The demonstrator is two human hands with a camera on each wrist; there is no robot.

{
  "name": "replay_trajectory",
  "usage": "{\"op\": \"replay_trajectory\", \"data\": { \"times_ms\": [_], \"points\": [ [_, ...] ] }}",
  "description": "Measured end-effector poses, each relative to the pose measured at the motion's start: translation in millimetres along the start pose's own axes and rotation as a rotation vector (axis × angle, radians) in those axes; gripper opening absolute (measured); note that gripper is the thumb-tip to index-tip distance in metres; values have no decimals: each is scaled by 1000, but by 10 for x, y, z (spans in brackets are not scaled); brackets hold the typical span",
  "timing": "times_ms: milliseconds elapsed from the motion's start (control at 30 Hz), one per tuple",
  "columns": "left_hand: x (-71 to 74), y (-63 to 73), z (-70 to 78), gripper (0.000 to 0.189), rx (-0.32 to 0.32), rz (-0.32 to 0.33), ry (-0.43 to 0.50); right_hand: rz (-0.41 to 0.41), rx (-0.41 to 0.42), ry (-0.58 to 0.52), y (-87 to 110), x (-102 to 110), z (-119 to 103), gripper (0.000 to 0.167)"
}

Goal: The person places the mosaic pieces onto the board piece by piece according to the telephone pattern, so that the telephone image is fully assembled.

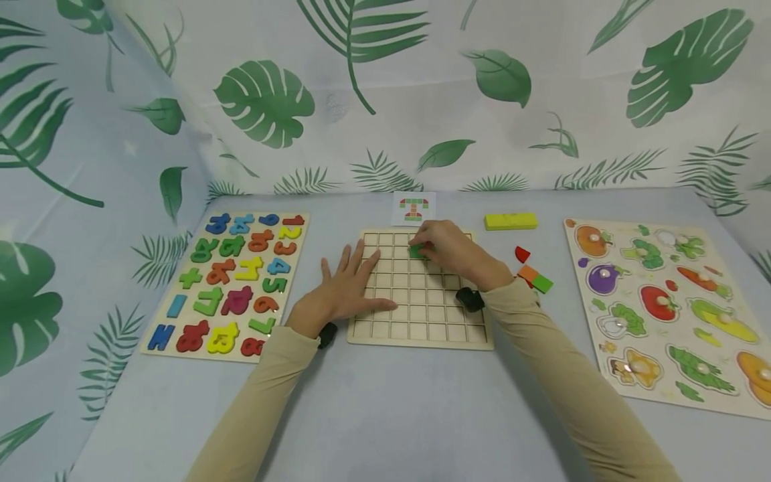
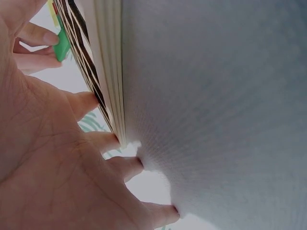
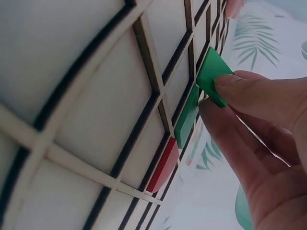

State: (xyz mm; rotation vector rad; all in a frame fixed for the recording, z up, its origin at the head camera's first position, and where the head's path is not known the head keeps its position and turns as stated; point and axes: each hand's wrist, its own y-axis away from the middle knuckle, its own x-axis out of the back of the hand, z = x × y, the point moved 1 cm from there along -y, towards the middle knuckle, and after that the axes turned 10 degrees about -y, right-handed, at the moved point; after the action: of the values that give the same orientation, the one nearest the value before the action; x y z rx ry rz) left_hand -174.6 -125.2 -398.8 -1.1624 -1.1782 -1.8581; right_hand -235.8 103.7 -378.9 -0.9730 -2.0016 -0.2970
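A pale wooden grid board [image 1: 397, 329] lies on the table in front of me. My right hand [image 1: 452, 249] pinches a green square tile [image 3: 213, 76] between thumb and fingers over the board's upper rows. In the right wrist view, a second green tile [image 3: 187, 120] and a red piece with a curved edge [image 3: 165, 165] sit in neighbouring cells close by. My left hand [image 1: 345, 289] rests with spread fingers across the board's left edge. From the left wrist, its palm [image 2: 62, 158] shows, some fingertips touching the table beside the board.
Behind the board stands a pattern card [image 1: 413, 209]. Loose tiles, including a green one [image 1: 542, 284], an orange one [image 1: 527, 273] and a red one [image 1: 522, 254], lie right of it near a yellow block [image 1: 510, 221]. A number puzzle [image 1: 301, 231] and vegetable puzzle [image 1: 653, 395] flank it.
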Motion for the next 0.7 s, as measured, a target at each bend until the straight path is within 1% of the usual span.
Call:
{"op": "replay_trajectory", "data": {
  "times_ms": [200, 300, 533, 700],
  "points": [
    [-1, -1, 0, 107, -3, 4, 6, -16, 7, 45, -4, -17, 19, 23],
    [-1, -2, -3, 107, -7, 7, 5, -24, -4, 59, -14, -20, 16, 23],
    [-6, -6, -2, 107, -8, 7, 3, -30, -42, 65, -25, -19, -8, 23],
    [-5, -4, -3, 107, -8, 8, 11, -29, -39, 72, -26, -21, -40, 23]
  ]
}}
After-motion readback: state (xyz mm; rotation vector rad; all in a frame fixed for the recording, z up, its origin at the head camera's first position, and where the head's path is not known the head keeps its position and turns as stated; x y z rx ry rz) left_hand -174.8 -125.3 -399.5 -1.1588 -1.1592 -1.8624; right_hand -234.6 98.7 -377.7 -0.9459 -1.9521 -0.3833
